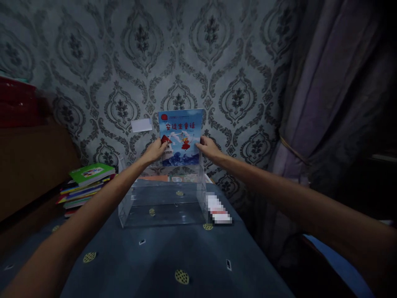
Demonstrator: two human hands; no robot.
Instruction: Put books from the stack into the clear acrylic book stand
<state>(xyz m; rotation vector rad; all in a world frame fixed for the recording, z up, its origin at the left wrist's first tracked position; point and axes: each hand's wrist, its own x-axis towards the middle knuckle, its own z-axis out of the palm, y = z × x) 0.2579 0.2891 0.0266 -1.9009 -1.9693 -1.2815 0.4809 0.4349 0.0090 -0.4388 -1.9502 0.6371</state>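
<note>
Both hands grip a blue picture book (181, 128) by its side edges, cover facing me, with red Chinese characters and a small red figure above waves. My left hand (156, 150) pinches the left edge, thumb on the cover. On the right edge, my right hand (209, 148) holds it the same way. The book is upright over the back of a clear plastic rack (161, 215) that stands on the dark patterned tablecloth (161, 256). Whether the book's lower edge touches the rack I cannot tell.
A stack of books (82, 192), green one on top, lies left of the rack. A blurred white item (218, 211) sits at its right. Behind is patterned wallpaper (180, 54) with a pale label (142, 125); a tied curtain (304, 111) hangs at right, a brown box (34, 165) at left.
</note>
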